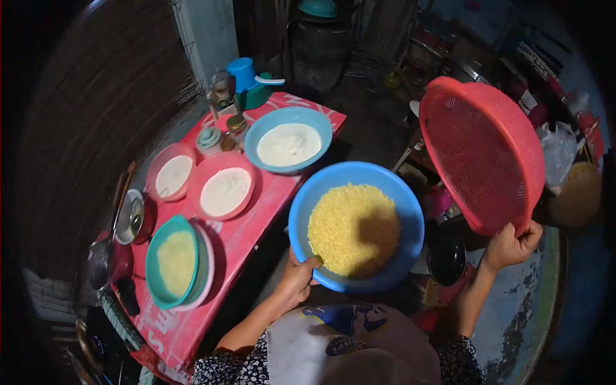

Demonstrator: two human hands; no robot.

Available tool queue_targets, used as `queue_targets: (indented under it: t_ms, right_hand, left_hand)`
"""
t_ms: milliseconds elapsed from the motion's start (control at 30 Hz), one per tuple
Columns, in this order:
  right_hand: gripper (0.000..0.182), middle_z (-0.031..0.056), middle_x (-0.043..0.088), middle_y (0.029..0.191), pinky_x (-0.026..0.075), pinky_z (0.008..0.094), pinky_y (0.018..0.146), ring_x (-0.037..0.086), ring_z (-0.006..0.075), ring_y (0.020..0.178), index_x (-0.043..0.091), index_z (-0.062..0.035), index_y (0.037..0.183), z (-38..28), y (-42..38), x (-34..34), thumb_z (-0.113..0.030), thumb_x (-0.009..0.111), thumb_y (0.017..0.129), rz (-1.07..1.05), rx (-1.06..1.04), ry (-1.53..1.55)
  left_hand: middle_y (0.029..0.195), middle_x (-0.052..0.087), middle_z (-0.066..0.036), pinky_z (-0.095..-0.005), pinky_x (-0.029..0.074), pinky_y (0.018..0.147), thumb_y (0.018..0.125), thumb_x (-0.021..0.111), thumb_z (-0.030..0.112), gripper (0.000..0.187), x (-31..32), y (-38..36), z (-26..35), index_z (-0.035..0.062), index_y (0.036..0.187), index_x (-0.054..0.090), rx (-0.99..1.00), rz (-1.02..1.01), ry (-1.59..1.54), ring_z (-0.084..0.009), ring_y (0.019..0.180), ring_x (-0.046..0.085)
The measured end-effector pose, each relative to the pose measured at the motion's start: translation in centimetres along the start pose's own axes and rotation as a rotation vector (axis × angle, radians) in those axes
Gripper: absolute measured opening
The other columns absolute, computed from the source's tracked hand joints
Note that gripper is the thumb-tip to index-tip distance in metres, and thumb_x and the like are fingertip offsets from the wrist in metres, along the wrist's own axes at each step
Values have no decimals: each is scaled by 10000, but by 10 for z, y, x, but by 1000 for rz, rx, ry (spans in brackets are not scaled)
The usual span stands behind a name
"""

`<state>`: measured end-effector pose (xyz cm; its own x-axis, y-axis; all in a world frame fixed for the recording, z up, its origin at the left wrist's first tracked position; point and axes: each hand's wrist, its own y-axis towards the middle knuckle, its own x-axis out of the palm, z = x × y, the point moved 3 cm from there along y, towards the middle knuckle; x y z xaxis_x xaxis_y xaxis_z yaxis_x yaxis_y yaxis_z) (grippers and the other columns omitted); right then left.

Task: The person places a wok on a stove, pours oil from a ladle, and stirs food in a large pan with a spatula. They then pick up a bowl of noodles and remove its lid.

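My left hand grips the near left rim of a blue basin, its thumb over the edge. Inside the basin lies a heap of pale yellow grains, partly in shadow. My right hand is closed on the lower rim of a red plastic colander. The colander is tipped up on its side, to the right of the basin and apart from it. No contents show in the colander.
On a red table stand a light blue basin and pink bowls of white powder. A teal bowl holds yellowish stuff. Jars and a blue dipper are behind. A black bowl sits low at right.
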<state>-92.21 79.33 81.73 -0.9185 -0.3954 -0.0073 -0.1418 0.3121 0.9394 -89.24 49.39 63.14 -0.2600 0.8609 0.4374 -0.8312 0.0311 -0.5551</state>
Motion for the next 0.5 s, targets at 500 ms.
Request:
queue_targets:
  t_ms: [500]
  right_hand:
    - [96,65,413,659,368,253,649,396,151,621,454,-10,705,241,56,287,13,474,614,-47,-29,-93]
  left_hand:
    - [775,404,-51,-253,368,530,700,434,-5,457,151,328,100,76,1119,269,373,-131,314,-102,656,421]
